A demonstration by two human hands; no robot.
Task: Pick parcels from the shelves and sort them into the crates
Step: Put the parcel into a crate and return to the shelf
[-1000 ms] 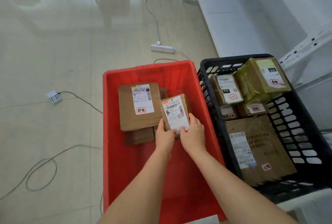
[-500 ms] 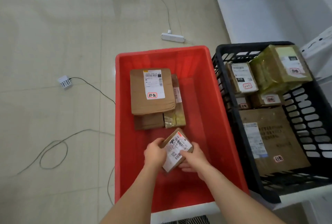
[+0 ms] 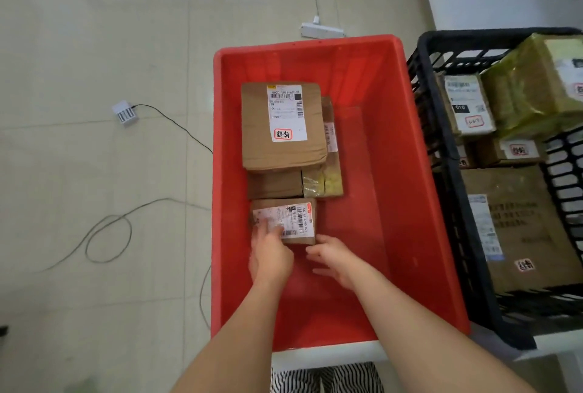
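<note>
A small brown parcel [image 3: 285,220] with a white label lies flat on the floor of the red crate [image 3: 407,203], just in front of a stack of brown parcels [image 3: 280,127]. My left hand [image 3: 271,252] rests on the small parcel's near left corner, fingers laid over the label. Beside the near right corner is my right hand [image 3: 331,255], fingers loose and spread, holding nothing; its fingertips are at the parcel's edge.
A black slatted crate [image 3: 441,153] stands right of the red one, holding several parcels, one wrapped in yellow-green tape [image 3: 530,86]. Cables, a power strip [image 3: 321,30] and a small white charger [image 3: 124,112] lie on the tiled floor to the left and behind.
The small parcel, held tilted in both hands above the crate floor, now lies flat in front of the stack. My right hand has let go and drawn back a little.
</note>
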